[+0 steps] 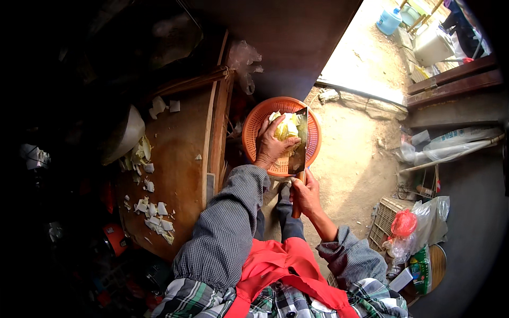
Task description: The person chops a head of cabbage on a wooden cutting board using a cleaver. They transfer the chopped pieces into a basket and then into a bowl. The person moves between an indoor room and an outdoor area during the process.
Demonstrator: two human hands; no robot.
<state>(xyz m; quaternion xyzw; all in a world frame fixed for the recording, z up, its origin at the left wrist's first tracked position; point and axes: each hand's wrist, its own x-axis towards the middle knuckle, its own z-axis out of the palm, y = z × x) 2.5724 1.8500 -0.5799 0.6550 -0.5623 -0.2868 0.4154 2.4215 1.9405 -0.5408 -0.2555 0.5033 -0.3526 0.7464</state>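
Observation:
An orange plastic basket [249, 127] with slotted sides is in front of me, low over the floor. Above it, my left hand [272, 144] presses chopped pale cabbage [287, 126] against the flat of a cleaver [300, 151]. The fingers are spread around the pieces, and the thumb reaches toward the blade. My right hand [306, 192] is closed around the cleaver's wooden handle, beside the basket's near rim. The blade points away from me, over the basket's right part. The basket's bottom is mostly hidden by the hands, cabbage and blade.
At left stands a wooden worktop [180, 159] with scattered cabbage pieces [158, 216] and a tilted white bowl [125, 137]. A clear plastic bag [245, 62] hangs by its far corner. A beige crate [386, 220] and a red bag [404, 222] lie on the right.

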